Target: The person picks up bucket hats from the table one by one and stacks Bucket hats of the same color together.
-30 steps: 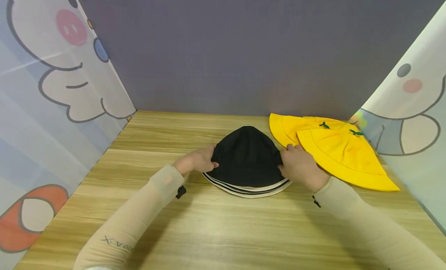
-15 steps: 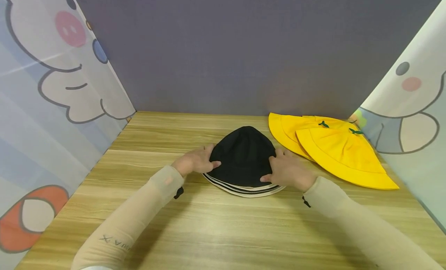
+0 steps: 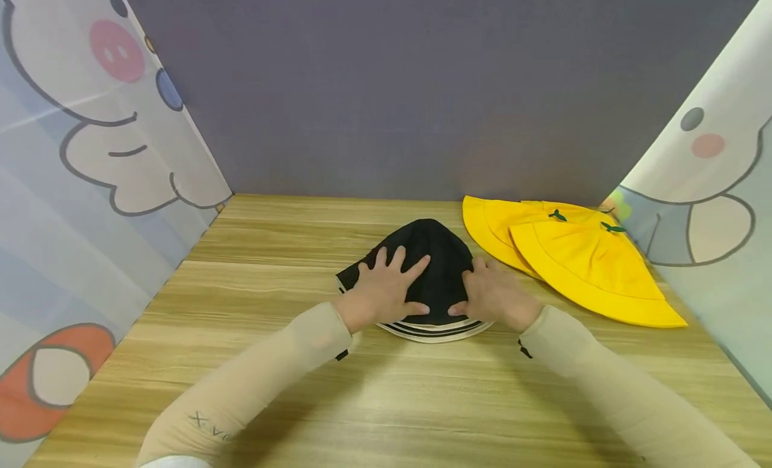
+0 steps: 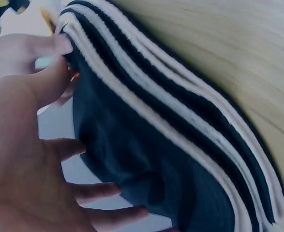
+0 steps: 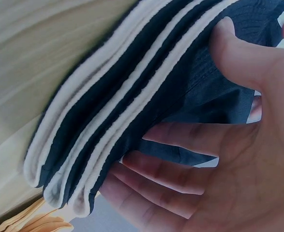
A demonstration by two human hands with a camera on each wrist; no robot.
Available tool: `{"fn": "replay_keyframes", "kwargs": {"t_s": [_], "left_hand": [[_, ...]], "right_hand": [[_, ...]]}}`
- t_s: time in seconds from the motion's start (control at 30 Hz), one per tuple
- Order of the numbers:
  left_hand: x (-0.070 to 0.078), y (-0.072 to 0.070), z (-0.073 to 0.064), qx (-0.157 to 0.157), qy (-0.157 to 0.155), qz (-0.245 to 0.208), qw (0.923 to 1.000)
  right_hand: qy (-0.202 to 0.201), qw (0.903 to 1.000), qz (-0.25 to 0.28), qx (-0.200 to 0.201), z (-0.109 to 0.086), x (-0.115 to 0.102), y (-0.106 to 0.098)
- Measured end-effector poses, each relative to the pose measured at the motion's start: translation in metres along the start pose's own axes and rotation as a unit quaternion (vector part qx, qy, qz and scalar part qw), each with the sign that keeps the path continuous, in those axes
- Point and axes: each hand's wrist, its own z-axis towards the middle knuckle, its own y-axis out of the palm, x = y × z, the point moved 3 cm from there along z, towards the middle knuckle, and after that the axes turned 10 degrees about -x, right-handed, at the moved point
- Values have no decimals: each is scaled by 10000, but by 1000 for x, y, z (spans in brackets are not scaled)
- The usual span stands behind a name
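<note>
A stack of black bucket hats (image 3: 443,247), folded flat with pale brim edging, lies mid-table in the head view. My left hand (image 3: 381,290) is spread over the left part of the top hat, fingers apart and thumb pointing right. In the left wrist view, its fingers stretch over the dark cloth (image 4: 127,140). At the stack's right side, my right hand (image 3: 499,295) rests with its thumb on the front and its fingers along the edge. The right wrist view shows those fingers extended, not curled round the layered brims (image 5: 117,125).
Two yellow hats with green sprouts lie overlapped at the right: a front one (image 3: 591,267) and a rear one (image 3: 491,220), close to my right hand. A grey panel (image 3: 386,92) stands behind the wooden table (image 3: 386,401). Cartoon-printed curtains (image 3: 54,206) flank both sides.
My left hand has moved right from the stack's left edge onto its front, uncovering the left brim tip. My right hand shifted slightly left and loosened its grip on the edge.
</note>
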Motion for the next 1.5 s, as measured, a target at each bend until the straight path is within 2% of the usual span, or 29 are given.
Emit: {"fn": "replay_keyframes", "kwargs": {"t_s": [0.2,0.43,0.6,0.77,0.9,1.07,1.27,1.5], "left_hand": [[4,5,9,-541,-322,55,9980],[2,8,13,-846,-513,-60,9951],[-1,10,13,-950,-709,-101,9929],[-9,12,14,-1003,-834,-198,9913],[-22,12,17,-1094,-944,-310,9890],[-38,11,17,-1176,-1055,-418,9866],[-52,9,17,-1135,-1107,-549,9858],[-69,9,16,-1111,-1206,-709,9839]], "right_hand": [[-3,10000,10,31,3,-3,-4],[-55,9999,86,104,3,-1,-5],[-328,9969,484,532,3,6,-4],[-665,9865,1050,1063,2,15,-4],[-811,9784,1256,1431,-2,24,-8],[-671,9743,1518,1524,-9,44,-14],[-225,9751,1816,1250,-17,81,-18],[381,9787,1861,777,-26,135,-14]]}}
